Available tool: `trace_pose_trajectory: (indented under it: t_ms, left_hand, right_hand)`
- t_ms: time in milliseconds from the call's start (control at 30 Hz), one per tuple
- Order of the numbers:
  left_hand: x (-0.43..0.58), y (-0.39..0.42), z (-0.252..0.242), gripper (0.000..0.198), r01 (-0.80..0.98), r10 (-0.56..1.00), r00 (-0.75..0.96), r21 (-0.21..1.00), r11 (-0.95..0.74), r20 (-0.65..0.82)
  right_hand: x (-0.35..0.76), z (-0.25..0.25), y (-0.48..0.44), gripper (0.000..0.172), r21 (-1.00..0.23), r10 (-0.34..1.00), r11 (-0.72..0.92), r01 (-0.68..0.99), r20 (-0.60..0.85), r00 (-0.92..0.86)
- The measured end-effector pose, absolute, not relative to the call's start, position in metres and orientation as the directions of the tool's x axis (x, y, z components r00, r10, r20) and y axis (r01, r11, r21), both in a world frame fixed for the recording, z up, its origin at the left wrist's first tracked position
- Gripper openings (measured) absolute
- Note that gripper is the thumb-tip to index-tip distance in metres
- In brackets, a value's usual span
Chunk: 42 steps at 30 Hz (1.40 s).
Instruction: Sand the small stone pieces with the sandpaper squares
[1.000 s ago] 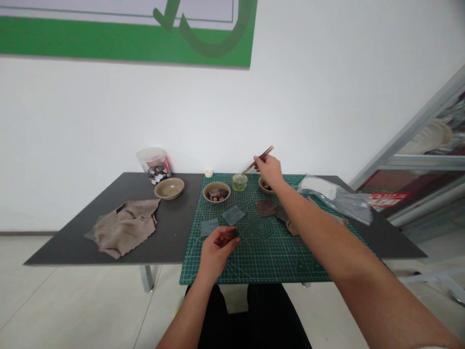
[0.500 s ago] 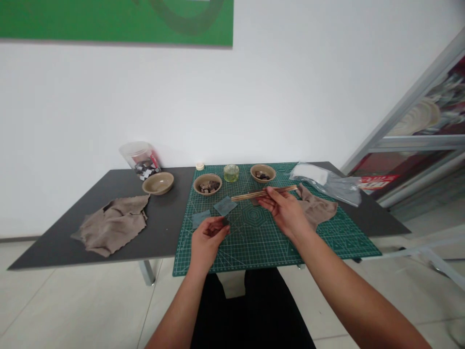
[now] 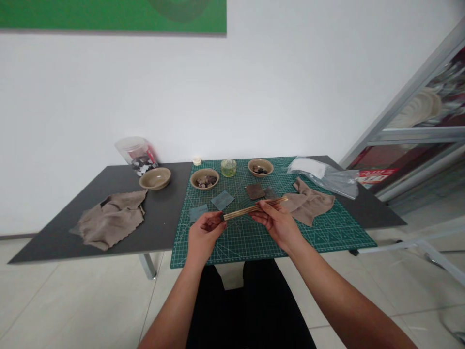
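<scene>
My right hand [image 3: 279, 224] is closed around a few thin wooden sticks [image 3: 240, 212], held together and slanting down to the left above the mat. Between the fingertips of my left hand [image 3: 204, 236] is a small dark piece [image 3: 223, 217], which meets the sticks' left end. Two grey-blue squares [image 3: 223, 199] lie just behind my left hand. Beyond the sticks rest a brown square [image 3: 255, 190] and a darker grey one [image 3: 269, 193]. Beside my right hand a brown cloth [image 3: 308, 203] is spread out.
On the green cutting mat [image 3: 250, 245] stand a bowl of small chunks [image 3: 205, 179], a jar of yellowish liquid [image 3: 228, 167] and another bowl [image 3: 260, 167]. A plastic bag [image 3: 327, 177] lies right. Leftward are an empty bowl [image 3: 155, 179], a tilted clear tub [image 3: 136, 154] and a cloth [image 3: 114, 218].
My right hand has lowered the sticks and brought them left, so their end now meets the dark piece in my left hand. The brown square has come into view.
</scene>
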<state>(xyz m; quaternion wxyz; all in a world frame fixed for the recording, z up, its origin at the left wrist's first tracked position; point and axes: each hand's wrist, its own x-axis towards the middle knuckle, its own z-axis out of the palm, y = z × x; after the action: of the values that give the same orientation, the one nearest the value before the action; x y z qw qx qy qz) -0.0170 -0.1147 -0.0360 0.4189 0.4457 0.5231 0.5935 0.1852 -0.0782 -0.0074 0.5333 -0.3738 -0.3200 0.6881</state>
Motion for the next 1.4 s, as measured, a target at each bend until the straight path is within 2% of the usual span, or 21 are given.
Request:
trace_pose_trajectory:
  t_ms: [267, 1400]
  left_hand:
    - [-0.0171, -0.1165, -0.0337, 0.034, -0.055, 0.972, -0.226, 0.996, -0.076, 0.061]
    - [-0.0164, -0.1192, -0.0316, 0.028, -0.032, 0.981, -0.168, 0.994, -0.102, 0.095]
  right_hand:
    - [0.1867, -0.0148, -0.0776, 0.025, -0.842, 0.970, -0.239, -0.484, -0.190, -0.149]
    - [0.1880, -0.0157, -0.0776, 0.023, -0.830, 0.964, -0.267, -0.490, -0.232, -0.133]
